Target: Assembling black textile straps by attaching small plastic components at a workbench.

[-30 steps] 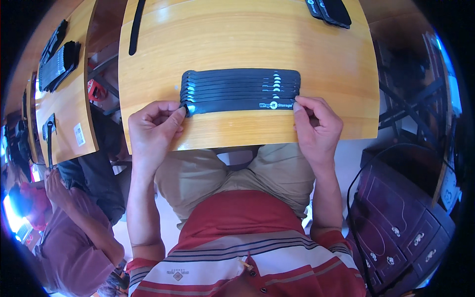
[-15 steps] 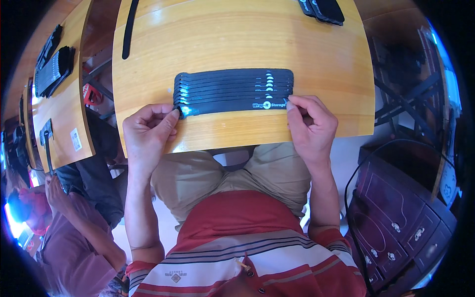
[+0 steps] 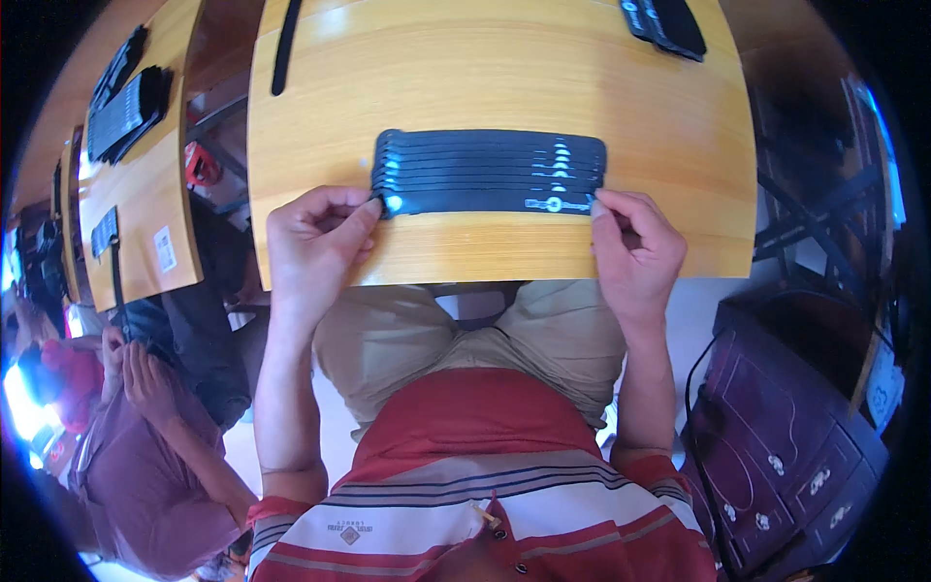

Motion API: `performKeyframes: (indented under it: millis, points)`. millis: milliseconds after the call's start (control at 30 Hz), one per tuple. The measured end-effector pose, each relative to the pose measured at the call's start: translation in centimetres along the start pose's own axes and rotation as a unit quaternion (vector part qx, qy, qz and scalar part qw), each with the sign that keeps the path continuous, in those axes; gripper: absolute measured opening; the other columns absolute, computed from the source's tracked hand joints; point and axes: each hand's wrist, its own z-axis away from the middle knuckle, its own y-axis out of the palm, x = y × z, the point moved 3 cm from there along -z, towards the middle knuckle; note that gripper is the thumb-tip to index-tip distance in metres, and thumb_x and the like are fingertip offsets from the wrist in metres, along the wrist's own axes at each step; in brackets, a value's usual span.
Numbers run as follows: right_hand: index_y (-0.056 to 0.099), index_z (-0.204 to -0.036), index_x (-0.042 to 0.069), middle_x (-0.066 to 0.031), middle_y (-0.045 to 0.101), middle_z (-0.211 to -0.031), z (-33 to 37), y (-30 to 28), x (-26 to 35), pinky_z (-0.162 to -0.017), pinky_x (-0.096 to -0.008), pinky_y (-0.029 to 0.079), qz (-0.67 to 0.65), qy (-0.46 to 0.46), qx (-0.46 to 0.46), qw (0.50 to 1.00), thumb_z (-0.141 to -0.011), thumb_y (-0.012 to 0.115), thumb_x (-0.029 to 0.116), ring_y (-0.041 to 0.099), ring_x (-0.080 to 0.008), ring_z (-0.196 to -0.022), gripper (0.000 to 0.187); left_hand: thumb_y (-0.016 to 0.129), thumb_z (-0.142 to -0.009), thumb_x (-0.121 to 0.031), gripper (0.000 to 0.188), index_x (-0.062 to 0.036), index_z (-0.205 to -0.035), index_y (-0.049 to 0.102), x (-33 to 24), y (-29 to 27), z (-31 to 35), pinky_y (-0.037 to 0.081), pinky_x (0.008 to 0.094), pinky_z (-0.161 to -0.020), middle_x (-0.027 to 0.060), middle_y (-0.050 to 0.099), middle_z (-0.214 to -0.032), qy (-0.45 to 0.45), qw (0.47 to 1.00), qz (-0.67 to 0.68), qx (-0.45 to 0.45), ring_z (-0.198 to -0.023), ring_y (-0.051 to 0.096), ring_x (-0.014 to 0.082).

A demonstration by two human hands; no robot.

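Note:
Several black straps (image 3: 475, 175) with white print lie overlapped in a fanned row on the wooden table (image 3: 485, 252), close to its near edge. My left hand (image 3: 325, 233) pinches the left end of the nearest strap between thumb and fingers. At the opposite end, my right hand (image 3: 635, 242) grips the same strap's right tip the same way. The strap lies straight between both hands, along the front of the row. My fingertips hide its very ends.
A single black strap (image 3: 286, 48) lies at the table's far left, and a stack of black straps (image 3: 664, 24) at its far right. On the left, a co-worker (image 3: 155, 456) handles a strap beside another table (image 3: 145, 242) bearing strap piles (image 3: 128, 114). Right stands a dark drawer cabinet (image 3: 776, 436).
The whole view has shifted, so the table and straps appear farther right and slightly higher. Both my hands keep their pinch on the nearest strap. The co-worker's hands have moved.

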Motion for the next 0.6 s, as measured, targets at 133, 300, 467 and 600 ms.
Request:
performKeyframes:
  millis: [133,300,467,600]
  points:
    - [0.069,-0.094,-0.004,-0.009,0.068,-0.084,0.11,-0.15,0.1,-0.058,-0.0219,0.049,0.009,0.011,-0.009,1.0,-0.085,0.066,-0.004,0.063,-0.0095,-0.068,0.009,0.071,-0.089,-0.004,0.011,0.0049,-0.094,0.071,-0.24,0.33,0.0,0.048,0.0174,-0.055,0.0021,0.067,-0.073,0.002,1.0,-0.002,0.009,-0.06,0.058,0.0036]
    - [0.069,-0.095,-0.005,-0.009,0.068,-0.086,0.17,0.12,0.16,-0.058,-0.0214,0.049,0.005,0.023,-0.006,1.0,-0.086,0.066,-0.004,0.062,-0.0086,-0.069,0.009,0.073,-0.089,-0.007,0.011,0.0018,-0.095,0.071,-0.13,0.01,0.02,0.047,0.0161,-0.053,0.001,0.067,-0.072,0.012,1.0,-0.011,0.011,-0.058,0.058,0.003]
    - [0.069,-0.096,-0.005,-0.0089,0.068,-0.086,0.27,0.04,-0.07,-0.058,-0.021,0.048,0.022,0.017,-0.005,1.0,-0.086,0.066,-0.004,0.062,-0.0082,-0.069,0.01,0.071,-0.089,-0.003,0.008,0.0046,-0.092,0.07,-0.35,0.07,0.0,0.048,0.0187,-0.055,0.0013,0.066,-0.071,0.012,1.0,0.002,0.022,-0.06,0.057,0.0039]
    - [0.069,-0.096,-0.005,-0.0086,0.068,-0.086,0.18,0.02,-0.05,-0.058,-0.021,0.048,0.034,0.006,0.002,0.999,-0.086,0.066,-0.004,0.062,-0.0082,-0.069,0.01,0.071,-0.088,-0.003,0.008,0.0044,-0.091,0.07,-0.46,0.05,-0.01,0.048,0.0192,-0.056,0.0017,0.066,-0.07,0.015,1.0,-0.014,0.019,-0.06,0.058,0.0044]
